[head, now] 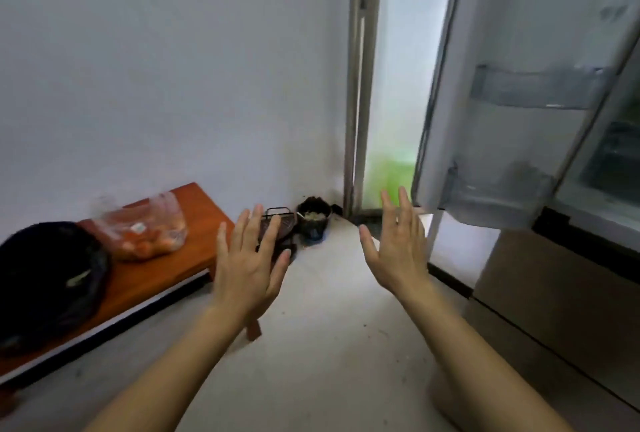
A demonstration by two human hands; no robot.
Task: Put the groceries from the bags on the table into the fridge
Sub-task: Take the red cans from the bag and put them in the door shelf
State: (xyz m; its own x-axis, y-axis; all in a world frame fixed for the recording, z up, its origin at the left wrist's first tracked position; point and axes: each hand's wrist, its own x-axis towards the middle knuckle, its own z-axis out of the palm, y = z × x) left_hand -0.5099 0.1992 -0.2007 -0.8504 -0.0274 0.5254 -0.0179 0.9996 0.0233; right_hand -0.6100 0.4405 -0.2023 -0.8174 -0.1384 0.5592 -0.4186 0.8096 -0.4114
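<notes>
Most of the far side is a plain pale wall (pixel 173 68), smooth and matte. On the right stands the fridge (pixel 554 293), a tall box with a brushed beige lower front and a dark seam across it. Its upper door (pixel 512 113) hangs open towards the left, showing a glossy white lining and clear plastic shelves. What sits on those shelves is too blurred to tell.

A speckled, light-coloured floor (pixel 329 345) runs from near to far. Along the left wall is a low table (pixel 166 275) with a flat, polished reddish-brown top and a dark edge.

Two bags rest on the table, touching. The nearer one is a big black bag (pixel 45 279), crinkled and rounded. Just beyond it is a thin clear bag (pixel 145 230) of round orange-red groceries.

Both hands are raised over the floor, well apart, holding nothing. The left hand (pixel 247 265) and the right hand (pixel 398 251) each have straight, spread fingers pointing away.

In the far corner sit a small round dark pot (pixel 313 220) and, just left of it, a dark wire basket (pixel 280 223).
</notes>
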